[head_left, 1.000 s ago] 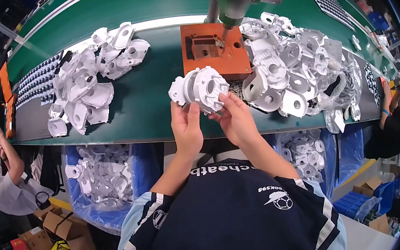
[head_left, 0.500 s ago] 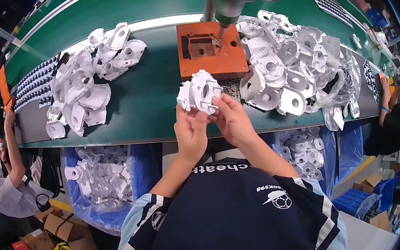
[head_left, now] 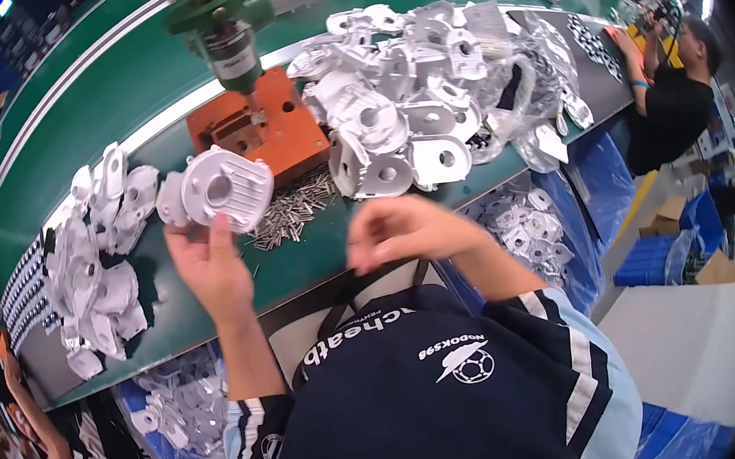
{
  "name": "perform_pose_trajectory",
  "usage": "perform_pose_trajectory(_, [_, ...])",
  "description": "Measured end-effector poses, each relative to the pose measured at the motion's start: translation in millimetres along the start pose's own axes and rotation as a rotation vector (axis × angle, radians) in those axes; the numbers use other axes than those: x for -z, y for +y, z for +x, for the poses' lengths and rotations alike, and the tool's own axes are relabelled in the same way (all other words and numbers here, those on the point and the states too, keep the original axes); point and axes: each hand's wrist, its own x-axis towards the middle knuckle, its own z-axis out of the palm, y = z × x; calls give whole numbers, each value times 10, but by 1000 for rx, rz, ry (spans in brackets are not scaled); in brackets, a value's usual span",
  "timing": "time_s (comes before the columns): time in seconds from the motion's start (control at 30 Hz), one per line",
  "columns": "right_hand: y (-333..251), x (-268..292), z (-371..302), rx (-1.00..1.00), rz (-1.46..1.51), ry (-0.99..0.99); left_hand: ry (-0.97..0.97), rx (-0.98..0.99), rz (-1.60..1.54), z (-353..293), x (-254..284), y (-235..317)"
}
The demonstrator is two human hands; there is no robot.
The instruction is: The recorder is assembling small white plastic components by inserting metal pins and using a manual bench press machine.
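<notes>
My left hand grips a white plastic housing by its lower edge, thumb on its near face. The part has a round hole and raised ribs, and is raised in front of an orange fixture block. Apart from it, my right hand is over the bench's near edge, slightly blurred. Its fingers are curled in, and anything inside them is hidden. Between the two hands and the block lies a heap of small metal screws or pins. A green machine head with a spindle stands above the block.
White housings are heaped at left and right, some near clear plastic bags. Blue lined bins of similar parts stand below the bench edge. A co-worker in black is at far right, another person's arm at left.
My right hand has let go of the white housing and moved right. My left hand now holds the part alone, its holed face turned toward me. The view has turned toward the right.
</notes>
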Motion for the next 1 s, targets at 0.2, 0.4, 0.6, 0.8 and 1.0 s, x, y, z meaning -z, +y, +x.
perform_pose_trajectory(0.2, [-380, 1530, -908, -94, -881, 950, -366, -466, 1098, 555, 220, -67])
perform_pose_trajectory(0.4, [-102, 2237, -719, -44, -1491, 1255, -516, -738, 1405, 788, -107, -278])
perform_pose_trajectory(0.6, [-177, 2177, -603, -225, -1219, 1265, -409, -866, 1369, 794, -103, -423])
perform_pose_trajectory(0.8, [-186, 2176, -672, -150, -1161, 1139, -461, -855, 1351, 814, 29, -474])
perform_pose_trajectory(1.0, [-196, 2234, -784, -129, -1005, 1103, -505, -880, 1363, 827, 50, -509])
